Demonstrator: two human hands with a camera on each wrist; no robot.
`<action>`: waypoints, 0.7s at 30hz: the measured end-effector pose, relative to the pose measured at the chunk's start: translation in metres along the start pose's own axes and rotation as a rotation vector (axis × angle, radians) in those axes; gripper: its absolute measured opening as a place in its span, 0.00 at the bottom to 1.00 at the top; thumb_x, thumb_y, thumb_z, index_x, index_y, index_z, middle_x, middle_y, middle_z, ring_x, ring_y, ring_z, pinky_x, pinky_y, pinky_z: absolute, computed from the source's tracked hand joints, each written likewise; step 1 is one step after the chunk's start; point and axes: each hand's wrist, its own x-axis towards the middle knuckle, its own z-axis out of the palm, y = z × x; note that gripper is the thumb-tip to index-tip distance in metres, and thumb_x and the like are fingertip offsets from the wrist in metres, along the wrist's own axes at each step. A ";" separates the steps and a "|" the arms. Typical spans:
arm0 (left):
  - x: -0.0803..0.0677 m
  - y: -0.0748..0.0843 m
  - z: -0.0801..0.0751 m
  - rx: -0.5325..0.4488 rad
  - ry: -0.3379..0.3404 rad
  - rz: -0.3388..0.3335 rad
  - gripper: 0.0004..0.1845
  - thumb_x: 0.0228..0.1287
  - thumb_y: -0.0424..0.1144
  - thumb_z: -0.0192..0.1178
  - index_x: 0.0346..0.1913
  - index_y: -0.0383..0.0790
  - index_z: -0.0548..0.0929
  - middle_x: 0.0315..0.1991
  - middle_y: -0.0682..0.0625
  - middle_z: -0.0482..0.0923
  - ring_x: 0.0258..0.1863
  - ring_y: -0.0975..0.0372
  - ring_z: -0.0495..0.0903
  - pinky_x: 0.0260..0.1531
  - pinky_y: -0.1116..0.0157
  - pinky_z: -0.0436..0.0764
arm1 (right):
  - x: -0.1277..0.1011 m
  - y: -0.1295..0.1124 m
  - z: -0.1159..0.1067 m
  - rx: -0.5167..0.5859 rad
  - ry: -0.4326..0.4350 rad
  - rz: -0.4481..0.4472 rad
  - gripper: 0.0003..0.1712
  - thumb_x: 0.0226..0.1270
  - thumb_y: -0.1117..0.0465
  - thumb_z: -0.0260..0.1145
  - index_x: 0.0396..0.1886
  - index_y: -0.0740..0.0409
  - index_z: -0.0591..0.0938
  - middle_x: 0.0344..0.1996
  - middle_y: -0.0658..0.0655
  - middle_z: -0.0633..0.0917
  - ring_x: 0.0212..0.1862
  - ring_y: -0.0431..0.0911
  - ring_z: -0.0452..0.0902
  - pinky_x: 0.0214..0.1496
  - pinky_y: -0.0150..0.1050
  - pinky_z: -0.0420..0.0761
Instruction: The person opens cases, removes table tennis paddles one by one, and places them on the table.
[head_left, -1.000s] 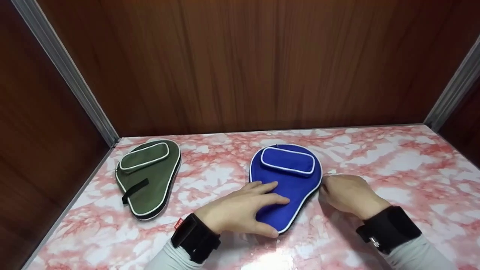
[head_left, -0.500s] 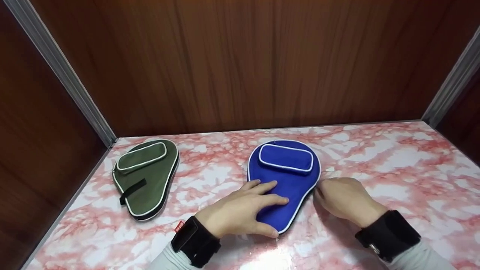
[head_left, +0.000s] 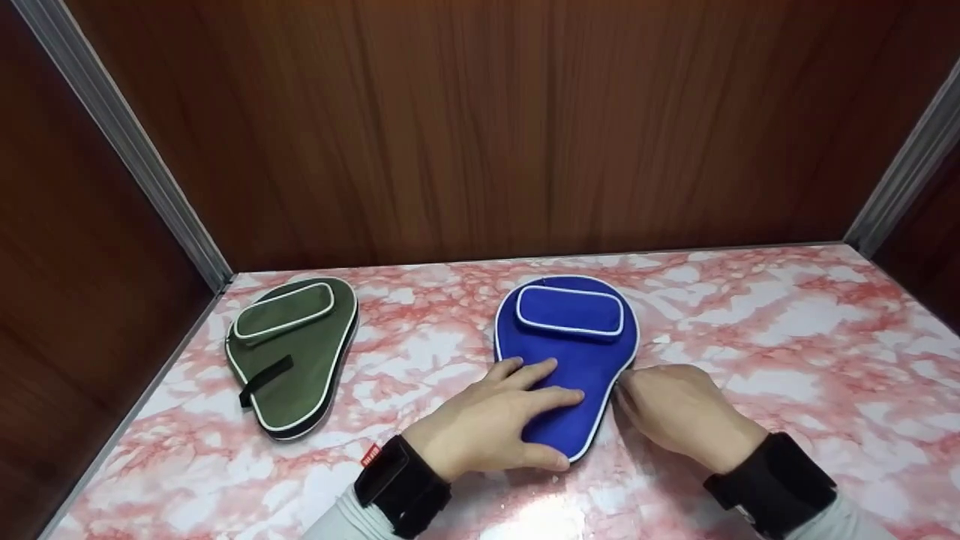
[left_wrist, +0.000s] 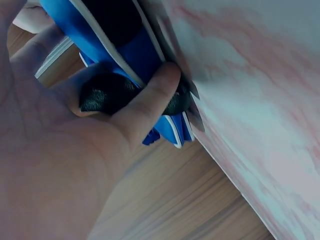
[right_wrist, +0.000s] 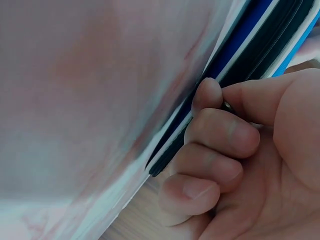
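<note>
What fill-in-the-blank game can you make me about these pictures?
1. The case under the left hand is coloured ____.
2. The other case is coloured ____.
3. Both wristbands are mostly coloured ____.
4. The number of cases on the table is ____.

Missing words: blue, green, black, two.

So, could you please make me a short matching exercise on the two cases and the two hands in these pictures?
Column one:
1. green paddle-shaped case
2. blue paddle-shaped case
3. left hand
4. right hand

Column two:
A. curled, pinching at the blue case's side
B. has a black strap on its front
C. spread on the blue case's front
D. partly covered by a hand

Pairs: 1-B; 2-D; 3-C; 4-A
</note>
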 end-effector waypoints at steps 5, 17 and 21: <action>0.002 0.008 0.006 0.045 0.046 -0.026 0.38 0.69 0.64 0.72 0.81 0.67 0.76 0.86 0.46 0.63 0.82 0.35 0.61 0.75 0.41 0.70 | 0.000 -0.004 0.000 0.003 0.018 -0.022 0.17 0.79 0.60 0.66 0.25 0.49 0.76 0.17 0.51 0.78 0.24 0.53 0.82 0.31 0.56 0.82; 0.008 0.026 0.020 0.215 0.172 -0.107 0.41 0.69 0.70 0.69 0.81 0.65 0.76 0.82 0.42 0.70 0.74 0.34 0.73 0.64 0.42 0.82 | -0.001 -0.006 0.002 0.009 0.044 -0.046 0.14 0.79 0.60 0.67 0.28 0.48 0.79 0.20 0.52 0.83 0.26 0.54 0.84 0.32 0.56 0.82; 0.008 0.027 0.022 0.199 0.182 -0.119 0.41 0.68 0.70 0.70 0.81 0.65 0.76 0.82 0.41 0.69 0.74 0.33 0.73 0.63 0.42 0.82 | -0.003 -0.005 0.002 0.002 0.036 -0.064 0.12 0.78 0.60 0.69 0.30 0.48 0.80 0.20 0.51 0.83 0.27 0.54 0.85 0.33 0.55 0.82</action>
